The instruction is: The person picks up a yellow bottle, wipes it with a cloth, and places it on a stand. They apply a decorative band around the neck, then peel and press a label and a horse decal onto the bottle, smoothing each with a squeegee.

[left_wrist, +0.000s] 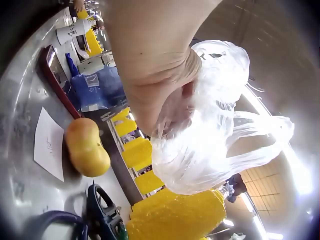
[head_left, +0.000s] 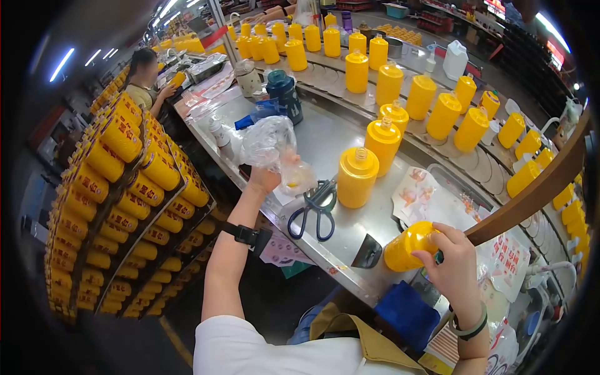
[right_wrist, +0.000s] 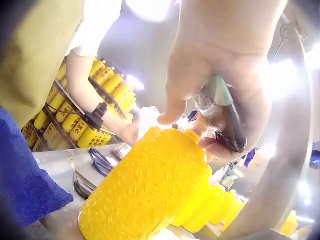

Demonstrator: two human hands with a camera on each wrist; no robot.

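Observation:
My left hand (head_left: 265,179) grips a clear plastic bag (head_left: 267,142) over the metal table; the bag bunches around the fingers and hides some of them. Below it, in the left wrist view, lies a yellow-orange fruit (left_wrist: 88,148) beside a slip of paper (left_wrist: 48,145). Navy-handled scissors (head_left: 317,209) rest to the right of that hand. With thumb and fingers, my right hand (head_left: 458,265) holds a tilted yellow bottle (head_left: 406,248) at its neck end, near the table's front edge. A green-and-black object (right_wrist: 230,112) sits inside the same hand's palm, its kind unclear.
Several yellow bottles (head_left: 357,178) stand mid-table, with more on the slatted conveyor (head_left: 325,65) behind. A dark blue-green jar (head_left: 284,97) is at the back. A brown curved bar (head_left: 531,187) arches beside the right hand. Racks of bottles (head_left: 119,206) and another person (head_left: 142,81) are on the left.

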